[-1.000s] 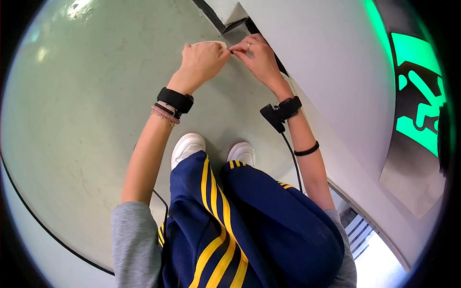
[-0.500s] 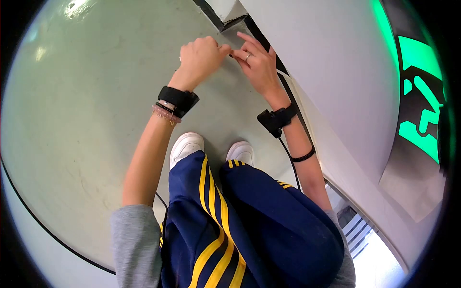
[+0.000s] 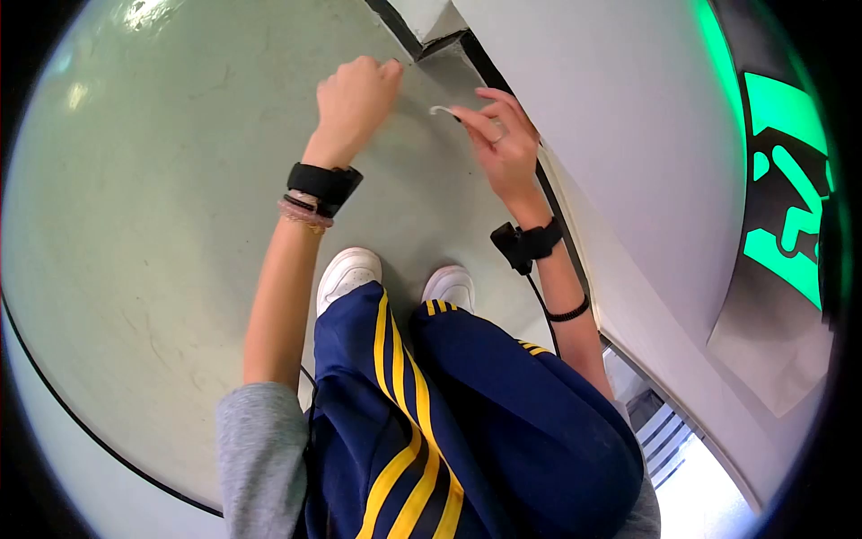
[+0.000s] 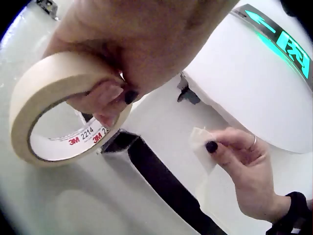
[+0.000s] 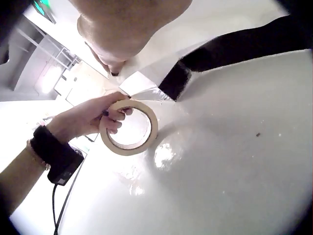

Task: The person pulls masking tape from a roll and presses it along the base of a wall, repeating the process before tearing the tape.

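My left hand (image 3: pixel 354 106) holds a roll of masking tape (image 4: pixel 44 83), its fingers curled through the core, where "3M 2214" is printed. From the head view the roll is hidden behind that hand. In the right wrist view the whole tape ring (image 5: pixel 152 128) shows below the left thumb. Off to the right, my right hand (image 3: pixel 510 157) pinches a short strip of masking tape (image 4: pixel 200 144) between thumb and forefinger. In the head view the strip's curled end (image 3: pixel 439 110) sticks out past the fingertips, apart from the left hand.
A white wall panel (image 3: pixel 611 135) rises close beside the right hand, with a dark base strip (image 3: pixel 489 67) along the floor. Farther right is a green lit sign (image 3: pixel 795 225). White shoes (image 3: pixel 350 274) stand on the smooth floor (image 3: pixel 197 180). Cables run from both wrist cameras.
The hands were together at the tape; now they are apart, left hand up and left, right hand down and right. The strip has come off the roll and is in the right fingers.
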### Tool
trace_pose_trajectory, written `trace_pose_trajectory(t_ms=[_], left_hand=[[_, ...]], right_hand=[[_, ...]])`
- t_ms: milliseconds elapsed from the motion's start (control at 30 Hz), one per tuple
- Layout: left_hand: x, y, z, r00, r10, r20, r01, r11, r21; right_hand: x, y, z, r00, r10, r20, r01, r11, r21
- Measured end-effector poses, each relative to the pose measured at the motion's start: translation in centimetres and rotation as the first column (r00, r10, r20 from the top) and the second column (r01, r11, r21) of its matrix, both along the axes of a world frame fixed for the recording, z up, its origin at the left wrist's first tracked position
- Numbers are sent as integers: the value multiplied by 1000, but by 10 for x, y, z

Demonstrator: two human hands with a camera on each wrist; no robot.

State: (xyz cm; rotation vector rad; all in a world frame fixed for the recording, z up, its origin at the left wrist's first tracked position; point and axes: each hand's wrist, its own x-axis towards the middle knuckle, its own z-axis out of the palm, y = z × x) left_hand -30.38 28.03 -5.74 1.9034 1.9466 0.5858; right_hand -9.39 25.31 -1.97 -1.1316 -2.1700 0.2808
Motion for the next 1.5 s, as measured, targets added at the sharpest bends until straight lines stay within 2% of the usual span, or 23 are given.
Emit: trace_pose_trajectory(t_ms=[133, 200, 233, 300, 367, 433, 467, 533, 667, 767, 833, 867, 933, 1033, 1100, 1133, 1200, 1233, 1300, 1333, 1400, 1467, 1500], left_hand=[[-12, -19, 36, 999, -36, 27, 40, 988, -152], [-9, -45, 34, 939, -316, -135, 286, 936, -203], [-8, -61, 29, 939, -315, -136, 285, 936, -205], [-2, -87, 16, 869, -480, -120, 452, 869, -199], [0, -88, 12, 886, -451, -104, 420, 878, -230], [11, -77, 18, 962, -244, 121, 227, 964, 137], [19, -66, 21, 962, -241, 126, 224, 965, 138], [35, -39, 17, 803, -179, 568, 90, 979, 182], [36, -15, 27, 705, -207, 678, 179, 977, 112], [33, -11, 22, 717, -211, 664, 76, 971, 227], [26, -8, 25, 829, -236, 506, 108, 957, 270], [26, -8, 26, 826, -233, 513, 104, 958, 267], [25, -8, 27, 920, -241, 310, 153, 947, 281], [30, -11, 25, 937, -185, 298, 72, 933, 353], [29, -11, 10, 938, -163, 305, 41, 928, 371], [27, -8, 2, 941, -148, 303, 16, 917, 398], [26, -14, 16, 955, -134, 263, 7, 902, 431], [28, -15, 16, 965, -118, 235, 0, 893, 450], [30, -13, 25, 975, -106, 194, 19, 915, 403], [32, -12, 26, 984, -96, 153, 36, 934, 357], [38, -10, 26, 984, -106, 145, 28, 889, 456], [38, -5, 25, 985, -115, 130, 24, 834, 551], [30, -7, 20, 995, -99, -25, 92, 764, 638]], right_hand=[[7, 1, -3, 986, -122, -110, 106, 985, -135], [11, -1, -7, 965, -217, -144, 176, 950, -257], [12, -2, -7, 965, -217, -146, 174, 950, -259], [14, -4, -8, 942, -275, -194, 173, 890, -422], [13, -2, -6, 952, -231, -203, 125, 893, -433], [13, 0, -4, 961, -187, -204, 80, 892, -445], [11, 2, 0, 974, -158, -164, 73, 898, -434], [7, 4, 0, 984, -127, -123, 64, 903, -424], [1, 9, 7, 985, -94, -142, 34, 927, -372], [-1, 10, 9, 988, -88, -129, 33, 925, -378], [-3, 12, 13, 993, -61, -103, 18, 927, -375], [-1, 14, 13, 998, -37, -50, 14, 919, -394], [4, 17, 7, 1000, -8, 8, 11, 908, -420], [23, 19, 1, 991, -31, 126, 77, 923, -378], [33, 15, -2, 967, -238, 89, 242, 759, -604], [30, 10, -3, 966, -240, 100, 251, 759, -601], [26, -22, 18, 887, -312, 340, 444, 778, -444], [34, -31, 17, 885, -311, 347, 447, 776, -444], [55, -52, 8, 976, -138, 167, 194, 900, -391], [64, -66, 1, 975, -138, 173, 197, 899, -391], [81, -90, -14, 909, -102, 405, 233, 929, -289], [98, -103, -29, 889, -62, 454, 203, 942, -267], [98, -108, -32, 864, -15, 504, 161, 955, -248]])
